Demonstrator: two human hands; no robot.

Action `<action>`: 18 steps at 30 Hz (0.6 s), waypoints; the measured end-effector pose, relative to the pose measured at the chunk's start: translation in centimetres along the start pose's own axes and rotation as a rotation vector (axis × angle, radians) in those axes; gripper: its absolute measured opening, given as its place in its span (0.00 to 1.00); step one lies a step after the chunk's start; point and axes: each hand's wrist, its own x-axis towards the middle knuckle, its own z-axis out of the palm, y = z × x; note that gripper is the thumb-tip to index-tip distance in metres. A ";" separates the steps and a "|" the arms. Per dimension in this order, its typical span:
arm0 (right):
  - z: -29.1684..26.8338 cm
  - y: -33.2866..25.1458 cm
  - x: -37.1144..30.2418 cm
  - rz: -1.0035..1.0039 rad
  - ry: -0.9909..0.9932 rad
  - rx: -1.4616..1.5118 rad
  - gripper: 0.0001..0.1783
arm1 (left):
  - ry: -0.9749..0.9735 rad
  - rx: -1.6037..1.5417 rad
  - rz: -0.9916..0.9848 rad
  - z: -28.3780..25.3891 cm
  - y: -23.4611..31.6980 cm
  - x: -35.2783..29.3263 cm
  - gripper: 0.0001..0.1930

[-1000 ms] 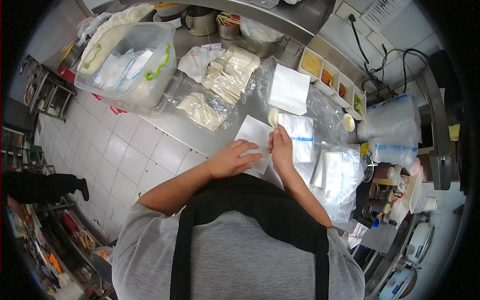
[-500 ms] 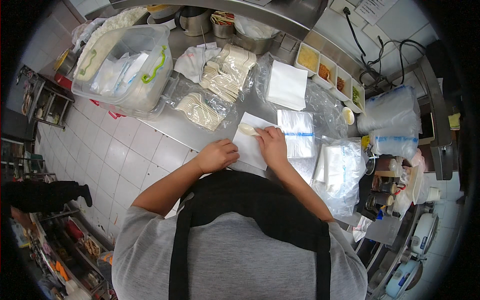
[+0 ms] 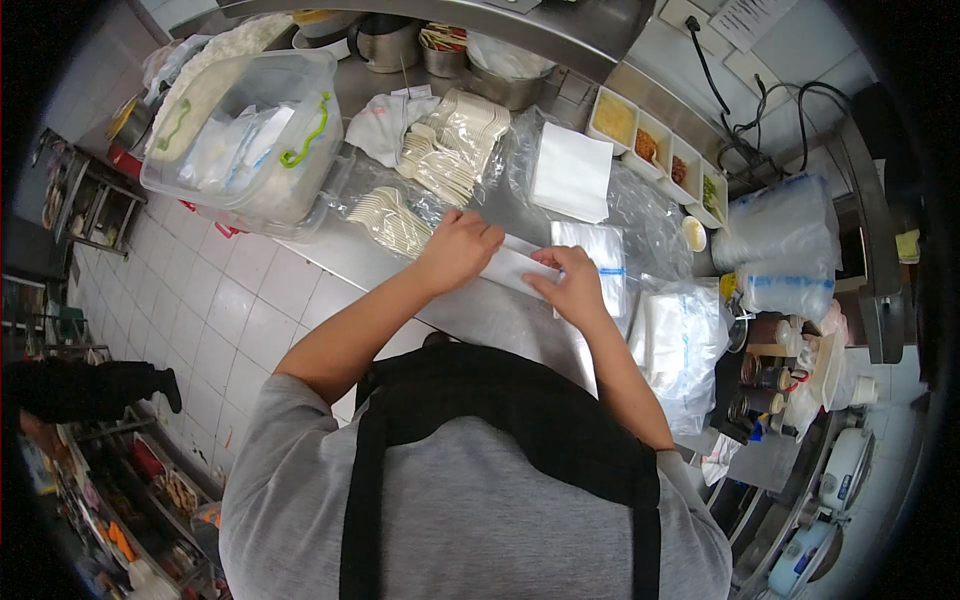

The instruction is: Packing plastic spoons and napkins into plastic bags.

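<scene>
A white paper napkin (image 3: 516, 268), folded into a narrow strip, lies on the steel counter in front of me. My left hand (image 3: 459, 250) is closed over its left end. At the right end, my right hand (image 3: 574, 284) has thumb and fingers bent onto the paper. No spoon shows now; the folded paper or my hands may hide it. Just beyond my left hand lies a stack of pale disposable spoons (image 3: 392, 218). A pack of clear plastic sleeves with a blue stripe (image 3: 590, 240) lies beside my right hand, and a pile of flat napkins (image 3: 572, 172) sits farther back.
More pale cutlery (image 3: 438, 165) lies in opened plastic at the back. A large clear tub (image 3: 240, 150) stands at the left edge. White containers of toppings (image 3: 640, 145) line the back right. Filled plastic bags (image 3: 680, 340) lie at right. Someone's dark-clothed leg (image 3: 110, 388) shows far left.
The napkin, flat before with a pale spoon on it under my right hand, is now folded into a strip. The spoon is out of sight. My left hand moved forward; my right shifted right.
</scene>
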 end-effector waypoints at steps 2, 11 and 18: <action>0.6 1.7 1.2 -0.012 0.014 -0.097 0.08 | -0.031 0.067 -0.060 1.3 -0.9 0.9 0.06; 3.7 4.9 2.5 -0.014 0.118 -0.352 0.06 | -0.223 0.061 -0.164 2.5 -2.0 3.1 0.14; 3.5 2.7 2.9 -0.195 0.209 -0.401 0.13 | -0.228 0.078 -0.163 3.5 -2.0 2.8 0.14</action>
